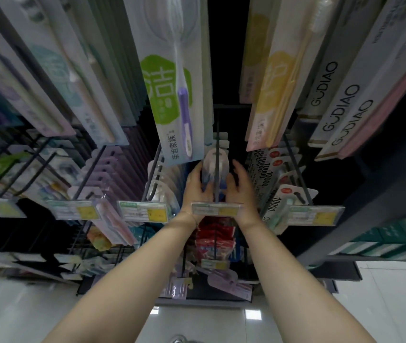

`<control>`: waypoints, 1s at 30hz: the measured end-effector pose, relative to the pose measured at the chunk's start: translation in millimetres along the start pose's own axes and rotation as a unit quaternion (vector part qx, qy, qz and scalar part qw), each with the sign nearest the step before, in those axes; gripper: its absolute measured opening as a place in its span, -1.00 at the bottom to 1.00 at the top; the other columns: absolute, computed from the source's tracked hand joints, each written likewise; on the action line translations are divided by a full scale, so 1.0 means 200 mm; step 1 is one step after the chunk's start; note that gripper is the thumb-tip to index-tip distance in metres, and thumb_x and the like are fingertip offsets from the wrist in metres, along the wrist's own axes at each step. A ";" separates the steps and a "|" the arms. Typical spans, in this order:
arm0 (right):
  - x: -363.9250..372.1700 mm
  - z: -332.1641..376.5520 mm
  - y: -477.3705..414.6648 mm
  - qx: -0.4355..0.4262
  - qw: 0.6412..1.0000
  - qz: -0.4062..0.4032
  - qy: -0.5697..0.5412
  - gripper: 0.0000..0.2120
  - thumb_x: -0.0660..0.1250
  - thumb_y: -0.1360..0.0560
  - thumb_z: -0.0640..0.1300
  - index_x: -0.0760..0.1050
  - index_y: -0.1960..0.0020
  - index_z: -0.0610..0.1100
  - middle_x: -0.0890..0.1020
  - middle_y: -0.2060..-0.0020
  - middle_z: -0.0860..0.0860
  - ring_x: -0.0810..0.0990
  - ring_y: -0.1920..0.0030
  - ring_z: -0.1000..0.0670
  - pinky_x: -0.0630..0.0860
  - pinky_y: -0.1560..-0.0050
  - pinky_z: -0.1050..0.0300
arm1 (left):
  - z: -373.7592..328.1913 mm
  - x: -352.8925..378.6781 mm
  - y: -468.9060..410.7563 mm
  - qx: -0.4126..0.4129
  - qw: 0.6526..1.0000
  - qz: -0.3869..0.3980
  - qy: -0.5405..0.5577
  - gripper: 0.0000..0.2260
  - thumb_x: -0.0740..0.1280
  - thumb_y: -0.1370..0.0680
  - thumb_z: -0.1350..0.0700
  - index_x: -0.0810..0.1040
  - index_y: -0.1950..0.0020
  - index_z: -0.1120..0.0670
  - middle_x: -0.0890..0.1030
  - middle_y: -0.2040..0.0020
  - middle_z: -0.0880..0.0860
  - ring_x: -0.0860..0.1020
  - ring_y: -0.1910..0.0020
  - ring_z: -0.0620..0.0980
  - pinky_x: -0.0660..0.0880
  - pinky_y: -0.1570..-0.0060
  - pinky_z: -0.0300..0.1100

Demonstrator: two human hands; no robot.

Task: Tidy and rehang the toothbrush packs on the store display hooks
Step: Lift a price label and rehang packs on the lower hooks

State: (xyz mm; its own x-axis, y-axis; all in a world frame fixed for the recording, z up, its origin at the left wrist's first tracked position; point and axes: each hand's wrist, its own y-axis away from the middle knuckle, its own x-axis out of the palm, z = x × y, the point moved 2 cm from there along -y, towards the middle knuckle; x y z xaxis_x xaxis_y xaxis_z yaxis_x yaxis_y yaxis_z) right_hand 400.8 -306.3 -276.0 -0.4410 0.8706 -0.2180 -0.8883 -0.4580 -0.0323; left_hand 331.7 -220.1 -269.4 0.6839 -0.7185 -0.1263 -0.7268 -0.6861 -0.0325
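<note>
Now, fingers (pixel 198 169): curled round the left edge of the pack (pixel 215 167), clamped on, not loose.
Left hand (pixel 194 188): grips that left side, probably to keep the card square to the rod.
Right hand (pixel 237 184): on the right edge, thumb in front and fingers reaching up behind; blurred, but it reads as a grasp.
Pack: between both palms, mid-length on the hook (pixel 217 142), with the rod running over its top; whether the hole is threaded I cannot tell.
Why two hands: my guess is that one steadies while the other lines up the hole.
Tag (pixel 216 209): caps the hook's front end, right over both wrists, so anything coming off must clear it.
Green pack (pixel 172 95): hangs just above, its bottom edge near the left fingertips, so there is little headroom.
Side rows (pixel 278 174): close on either side, tight for elbows.
Red packs (pixel 211 233): below, under the wrists.
Open room: mostly back toward the person, along the rod.
</note>
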 end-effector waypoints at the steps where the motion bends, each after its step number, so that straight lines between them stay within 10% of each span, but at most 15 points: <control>1: 0.01 0.00 -0.02 -0.005 1.000 0.001 0.000 -0.63 0.15 -0.60 0.09 0.34 -0.40 0.10 0.44 -0.34 0.02 0.44 -0.31 0.06 0.40 -0.33 0.02 | 0.01 -0.01 -0.01 0.013 1.000 0.005 -0.018 -0.59 0.30 -0.52 -0.06 0.41 -0.35 0.01 0.51 -0.27 0.06 0.54 -0.18 -0.09 0.49 -0.18 -0.18; 10: 0.01 0.05 0.05 -0.030 0.998 -0.018 -0.057 -0.90 0.16 -0.63 -0.10 0.38 0.04 -0.08 0.51 0.26 0.07 0.48 0.35 0.30 0.41 0.30 0.38 | 0.00 -0.06 0.03 -0.002 0.999 0.009 -0.033 -0.89 0.27 -0.61 0.20 0.40 0.08 0.05 0.51 0.15 0.01 0.49 0.15 -0.11 0.47 0.02 -0.13; 19: -0.10 0.08 0.26 -0.045 0.998 -0.031 -0.032 -0.82 0.18 -0.62 -0.10 0.42 0.15 -0.07 0.53 0.30 0.05 0.49 0.29 0.12 0.42 0.21 0.11 | -0.04 -0.06 0.26 -0.019 0.997 0.009 -0.073 -0.81 0.12 -0.64 0.28 0.35 0.15 0.08 0.45 0.23 0.03 0.41 0.21 -0.05 0.39 0.20 -0.27; 25: -0.16 0.11 0.41 -0.059 0.998 0.001 -0.001 -0.84 0.17 -0.61 -0.14 0.45 0.12 -0.09 0.53 0.31 0.07 0.51 0.29 0.10 0.46 0.21 0.11 | -0.07 -0.08 0.45 -0.013 0.996 -0.030 -0.087 -0.85 0.09 -0.67 0.16 0.45 -0.03 0.05 0.51 0.07 -0.03 0.50 0.01 0.00 0.46 -0.07 -0.08; 30: -0.15 0.09 0.48 -0.061 0.998 0.012 0.012 -0.75 0.17 -0.60 -0.14 0.39 0.23 0.07 0.52 0.33 0.02 0.51 0.29 -0.01 0.47 0.23 0.01 | -0.05 -0.12 0.56 0.010 0.991 -0.054 -0.118 -0.78 0.10 -0.67 0.10 0.36 0.16 0.08 0.46 0.28 0.13 0.47 0.27 0.12 0.48 0.16 0.11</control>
State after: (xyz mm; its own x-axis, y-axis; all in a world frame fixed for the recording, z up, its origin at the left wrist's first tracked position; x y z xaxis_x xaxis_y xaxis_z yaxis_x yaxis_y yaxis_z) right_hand 325.9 -373.0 -255.3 -0.4573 0.8552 -0.2440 -0.8546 -0.4984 -0.1454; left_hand 233.9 -280.4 -260.4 0.7262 -0.5919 -0.3497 -0.6523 -0.7538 -0.0786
